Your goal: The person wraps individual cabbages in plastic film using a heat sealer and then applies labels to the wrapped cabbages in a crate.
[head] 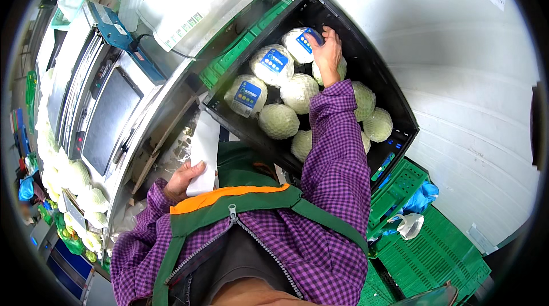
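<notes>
My right hand (328, 55) reaches into a black plastic crate (364, 44). Its thumb rests on the blue label of a pale round vegetable head (296, 44), while the other fingers extend apart towards the crate wall. Two more heads beside it carry blue labels: one wrapped head (272, 65) and another wrapped head (245, 96) at the left corner. Several pale green heads without visible labels, such as one head (279, 121), lie around them; my forearm hides some. Low at the left, my left hand (184, 179) grips a strip of white paper (206, 151) hanging beside the crate.
To the left, a metal-edged counter (150, 121) carries a wrapping machine (111, 117) and white label sheets (184, 1). Several pale heads (77, 177) are piled beyond it. Green plastic crates (429, 246) stand at lower right, near a white wall (463, 91).
</notes>
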Available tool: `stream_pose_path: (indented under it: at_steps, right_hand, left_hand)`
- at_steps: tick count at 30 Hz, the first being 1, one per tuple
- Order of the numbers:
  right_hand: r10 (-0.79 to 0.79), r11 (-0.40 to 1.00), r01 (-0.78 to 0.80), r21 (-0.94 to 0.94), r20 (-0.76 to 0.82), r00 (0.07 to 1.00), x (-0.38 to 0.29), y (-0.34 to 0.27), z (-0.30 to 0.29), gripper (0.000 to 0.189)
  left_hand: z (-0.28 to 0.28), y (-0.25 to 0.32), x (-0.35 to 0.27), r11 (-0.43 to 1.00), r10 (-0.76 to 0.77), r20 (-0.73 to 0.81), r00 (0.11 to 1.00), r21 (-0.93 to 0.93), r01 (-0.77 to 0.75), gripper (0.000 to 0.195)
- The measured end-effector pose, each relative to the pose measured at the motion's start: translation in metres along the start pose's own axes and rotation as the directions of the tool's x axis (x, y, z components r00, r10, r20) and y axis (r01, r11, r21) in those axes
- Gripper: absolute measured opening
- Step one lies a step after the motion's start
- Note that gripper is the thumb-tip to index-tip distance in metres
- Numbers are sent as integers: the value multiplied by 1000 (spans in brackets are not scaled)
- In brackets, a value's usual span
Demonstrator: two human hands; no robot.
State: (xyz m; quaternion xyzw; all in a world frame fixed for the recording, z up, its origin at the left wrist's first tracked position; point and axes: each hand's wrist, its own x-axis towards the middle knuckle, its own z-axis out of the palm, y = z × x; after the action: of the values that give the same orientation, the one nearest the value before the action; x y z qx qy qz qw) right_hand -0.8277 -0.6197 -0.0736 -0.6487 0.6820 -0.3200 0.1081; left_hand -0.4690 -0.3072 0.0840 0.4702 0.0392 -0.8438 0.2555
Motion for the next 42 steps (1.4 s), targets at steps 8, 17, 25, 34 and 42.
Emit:
stream_pose_path:
  at_steps: [8,17,25,34,42]
  right_hand:
    - [147,953,-119,-277,85,985,9,-6,11,30]
    - [-368,907,393,-149,168,915,-5,0,40,47]
    - [-345,930,351,-108,64,936,-12,-27,20,63]
    - [-632,753,165,637,630,450,-183,-208,-112,24]
    - [-611,770,284,571,534,584,-227,-205,-112,6]
  left_hand:
    - [-8,-7,5,969,-165,7,986,189,160,39]
    - [-3,-1,-13,940,-56,381,923,331,-80,53]
    - [-10,-21,-6,632,188,-72,980,772,-65,30]
    - [-4,-22,47,844,473,-159,867,364,-394,33]
    - [7,-20,50,882,409,-122,904,305,-358,30]
